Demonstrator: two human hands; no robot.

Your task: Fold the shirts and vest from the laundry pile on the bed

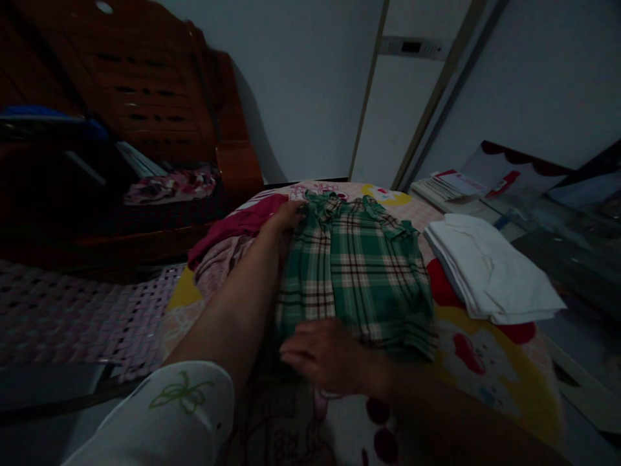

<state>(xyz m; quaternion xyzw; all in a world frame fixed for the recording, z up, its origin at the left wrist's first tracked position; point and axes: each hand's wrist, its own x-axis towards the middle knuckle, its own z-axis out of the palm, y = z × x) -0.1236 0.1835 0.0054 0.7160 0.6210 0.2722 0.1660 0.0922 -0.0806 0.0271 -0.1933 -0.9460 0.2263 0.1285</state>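
Observation:
A green plaid shirt (356, 272) with a ruffled collar lies spread out on a cloth-covered surface, its collar end away from me. My left hand (292, 213) reaches to its upper left edge near the collar, fingers curled onto the fabric. Over the lower left hem is my right hand (325, 356), its loosely bent fingers pointing left and slightly apart. Dim light blurs where these fingertips meet the cloth. Beside my left forearm lie a magenta garment (242, 223) and a crumpled pinkish one (223, 262).
Folded white clothes (490, 265) are stacked at the right. Behind them are papers and books (451, 186) by a glass-topped table (557, 226). A patterned cloth (504, 382) covers the work surface. At left stand a wooden bench (145, 84) and a woven pink seat (87, 317).

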